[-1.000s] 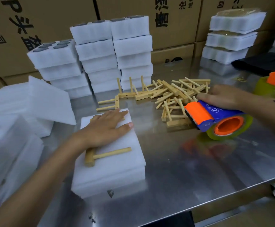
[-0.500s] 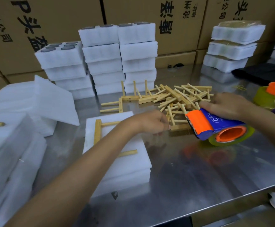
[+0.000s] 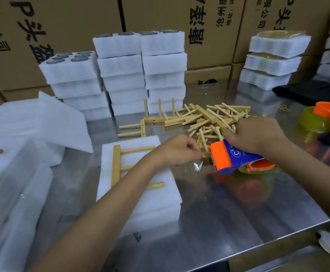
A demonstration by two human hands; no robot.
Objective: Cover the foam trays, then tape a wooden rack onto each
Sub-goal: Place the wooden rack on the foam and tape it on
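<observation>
Left hand: the left hand [image 3: 181, 149] reaches across the covered foam tray, its fingers [image 3: 203, 155] pinching the free end of the clear tape [image 3: 198, 165] right at the dispenser's toothed edge.
Right hand: the right hand [image 3: 255, 132] grips the tape dispenser [image 3: 236, 158] from above, fingers curled round its blue and orange body, just right of the left fingers.
Tape: a short crinkled strip hangs between the left fingers and the dispenser mouth, above the worktop [image 3: 229, 213].
Foam tray: the covered foam tray [image 3: 154, 201] lies below and left of the left fingers, partly under the left forearm.
Wooden rack: a wooden rack [image 3: 117, 165] lies flat on the tray's cover, well left of both hands; its pegs point right, toward the fingers.
Loose racks: a pile of wooden racks [image 3: 209, 118] sits just beyond the fingers, partly behind the right hand.
Stacks: open foam trays [image 3: 120, 71] are stacked beyond the pile; wrapped trays [image 3: 274, 59] stand far right of the fingers.
Second dispenser: another tape dispenser [image 3: 325, 122] rests right of the right hand.
</observation>
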